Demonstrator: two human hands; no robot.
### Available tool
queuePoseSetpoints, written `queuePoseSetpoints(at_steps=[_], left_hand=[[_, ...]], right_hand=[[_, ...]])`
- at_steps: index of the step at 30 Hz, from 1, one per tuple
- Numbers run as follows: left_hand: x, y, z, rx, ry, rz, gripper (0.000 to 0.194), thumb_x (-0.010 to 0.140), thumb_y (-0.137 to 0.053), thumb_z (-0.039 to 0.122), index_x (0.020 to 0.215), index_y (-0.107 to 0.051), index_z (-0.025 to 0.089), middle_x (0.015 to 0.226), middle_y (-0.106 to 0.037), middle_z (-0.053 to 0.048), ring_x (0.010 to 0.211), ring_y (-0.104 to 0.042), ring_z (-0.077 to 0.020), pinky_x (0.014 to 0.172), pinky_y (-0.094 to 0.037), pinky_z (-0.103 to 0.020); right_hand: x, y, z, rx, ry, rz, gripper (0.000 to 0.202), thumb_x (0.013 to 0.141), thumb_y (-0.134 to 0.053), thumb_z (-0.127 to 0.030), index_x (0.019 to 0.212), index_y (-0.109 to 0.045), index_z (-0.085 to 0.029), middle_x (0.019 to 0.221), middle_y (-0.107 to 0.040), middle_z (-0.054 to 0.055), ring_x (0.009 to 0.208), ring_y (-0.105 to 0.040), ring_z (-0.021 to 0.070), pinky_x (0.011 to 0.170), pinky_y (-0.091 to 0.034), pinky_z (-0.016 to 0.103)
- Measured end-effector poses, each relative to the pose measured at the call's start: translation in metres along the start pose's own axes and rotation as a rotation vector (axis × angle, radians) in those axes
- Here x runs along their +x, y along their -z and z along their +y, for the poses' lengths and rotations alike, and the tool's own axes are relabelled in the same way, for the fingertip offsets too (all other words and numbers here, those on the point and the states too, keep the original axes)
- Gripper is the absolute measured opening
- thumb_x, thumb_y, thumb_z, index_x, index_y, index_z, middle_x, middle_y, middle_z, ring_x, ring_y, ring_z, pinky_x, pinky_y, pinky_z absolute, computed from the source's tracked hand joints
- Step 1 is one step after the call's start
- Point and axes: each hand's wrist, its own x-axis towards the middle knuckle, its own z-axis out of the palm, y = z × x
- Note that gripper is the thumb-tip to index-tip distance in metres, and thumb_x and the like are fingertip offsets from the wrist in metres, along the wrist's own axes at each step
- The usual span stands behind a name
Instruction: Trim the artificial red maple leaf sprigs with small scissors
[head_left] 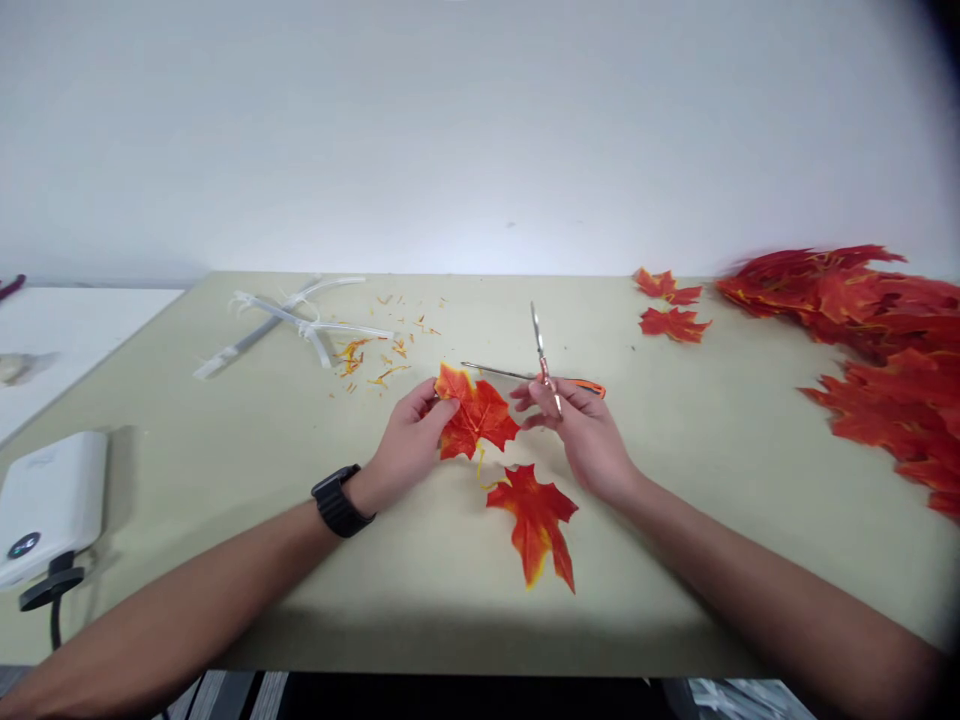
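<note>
The red maple leaf [476,415] is raised above the pale table [225,570], its left edge clamped between the thumb and fingers of my left hand [429,420], as seen from my remote post. Just right of that leaf, my right hand [574,430] is closed around a pair of slim metal scissors [545,370], their tip pointing up, while some fingers spread toward the leaf.

Nearer me than the raised leaf, a second leaf [532,520] lies on the table, yellow strands [491,483] at its upper left. Just beyond the raised leaf, a thin metal tool with an orange handle [592,386] stretches rightward, partly hidden by my right hand.

Left of and beyond the raised leaf, yellow-orange scraps [351,355] litter the table beside crossed translucent strips [274,318]. Well to its left sits a white boxy device [56,500] with a black cable [55,615]. To its far right, past two small leaves [675,325], spreads a heap of red leaves [900,375].

Below the table's edge, right of and nearer than the raised leaf, clear crinkled material [742,698] shows; whether a container holds it, I cannot tell.
</note>
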Motion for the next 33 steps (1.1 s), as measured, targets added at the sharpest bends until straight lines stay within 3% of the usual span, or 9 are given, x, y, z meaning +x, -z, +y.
queuePoseSetpoints(at_steps=[4,9,14,19,28,33], left_hand=[[0.001,0.001,0.001,0.075,-0.008,0.009,0.023,0.088,-0.065,0.036,0.103,-0.07,0.02,0.094,-0.075,-0.002,0.079,-0.068,-0.0157,0.07,-0.053,-0.025],[0.0,0.001,0.001,0.143,0.111,0.06,0.023,0.085,-0.066,0.037,0.085,-0.073,0.015,0.081,-0.075,-0.004,0.066,-0.065,-0.0157,0.059,-0.048,-0.024],[0.002,0.002,0.0,-0.006,0.092,0.05,0.019,0.076,-0.076,0.032,0.086,-0.072,0.016,0.079,-0.074,-0.003,0.064,-0.064,-0.0134,0.059,-0.048,-0.023],[0.003,0.005,-0.004,-0.06,0.078,0.002,0.023,0.079,-0.078,0.036,0.088,-0.072,0.016,0.084,-0.075,-0.004,0.073,-0.068,-0.0152,0.07,-0.054,-0.026],[0.002,0.005,-0.003,-0.019,-0.006,-0.107,0.029,0.086,-0.076,0.043,0.102,-0.075,0.018,0.101,-0.077,-0.006,0.087,-0.07,-0.0163,0.083,-0.057,-0.028],[0.0,0.004,-0.002,0.031,-0.022,-0.108,0.033,0.089,-0.073,0.048,0.099,-0.075,0.017,0.095,-0.077,-0.006,0.08,-0.068,-0.0152,0.076,-0.057,-0.026]], right_hand=[[0.0,0.01,-0.016,-0.002,0.131,0.042,0.036,0.091,-0.072,-0.048,0.072,-0.063,-0.019,0.079,-0.059,0.002,0.062,-0.045,0.0116,0.059,-0.039,0.029],[-0.011,0.007,-0.028,-0.146,0.183,-0.172,0.042,0.091,-0.07,-0.046,0.066,-0.05,-0.019,0.067,-0.048,0.0,0.062,-0.039,0.0125,0.058,-0.032,0.029],[-0.011,0.0,-0.014,-0.238,0.095,-0.312,0.046,0.089,-0.071,-0.038,0.063,-0.038,-0.019,0.065,-0.036,-0.004,0.06,-0.029,0.0095,0.056,-0.026,0.026],[-0.009,0.001,-0.006,-0.303,0.077,-0.347,0.036,0.088,-0.065,-0.027,0.064,-0.038,-0.019,0.066,-0.041,-0.003,0.063,-0.036,0.0099,0.058,-0.029,0.025],[-0.009,-0.001,-0.006,-0.308,0.042,-0.342,0.035,0.085,-0.067,-0.026,0.064,-0.039,-0.02,0.064,-0.037,-0.005,0.06,-0.031,0.0095,0.056,-0.026,0.026],[-0.009,-0.002,-0.005,-0.314,0.048,-0.338,0.042,0.088,-0.068,-0.036,0.063,-0.036,-0.02,0.062,-0.036,-0.005,0.058,-0.029,0.0092,0.055,-0.024,0.026]])
